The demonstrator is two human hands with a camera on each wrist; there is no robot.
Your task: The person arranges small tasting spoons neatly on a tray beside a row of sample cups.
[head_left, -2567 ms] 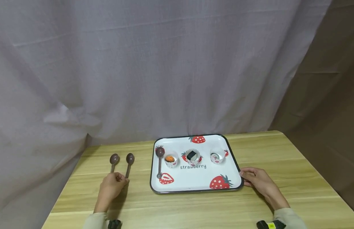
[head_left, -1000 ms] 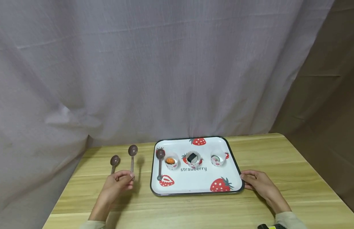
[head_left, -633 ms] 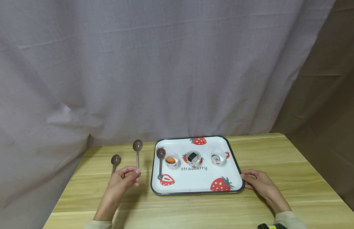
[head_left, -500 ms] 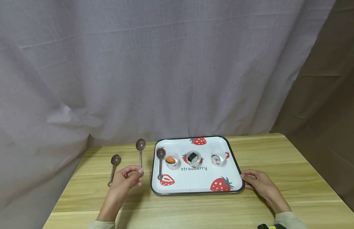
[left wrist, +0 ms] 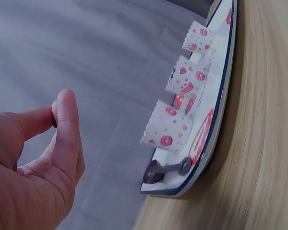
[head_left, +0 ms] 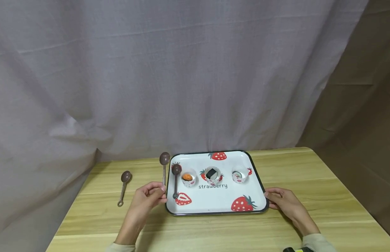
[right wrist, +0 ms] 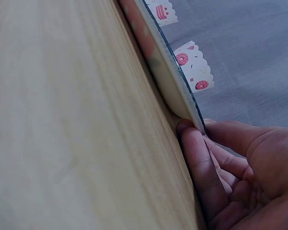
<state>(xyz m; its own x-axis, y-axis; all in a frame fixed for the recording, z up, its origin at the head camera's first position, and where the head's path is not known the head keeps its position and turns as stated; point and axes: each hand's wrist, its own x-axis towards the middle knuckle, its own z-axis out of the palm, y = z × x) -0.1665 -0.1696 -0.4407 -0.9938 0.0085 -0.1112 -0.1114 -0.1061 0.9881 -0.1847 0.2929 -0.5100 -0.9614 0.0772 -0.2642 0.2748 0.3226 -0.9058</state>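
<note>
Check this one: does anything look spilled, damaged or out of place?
Nothing stands out. The three paper cups stand upright on the tray, with no spill or damage visible. One spoon lies along the tray's left side, another spoon on the table, and the left hand pinches a third spoon.

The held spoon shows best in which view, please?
The head view: the held spoon shows its bowl and much of its handle. The left wrist view shows only a dark bit in the left hand; the right wrist view, none.
</note>
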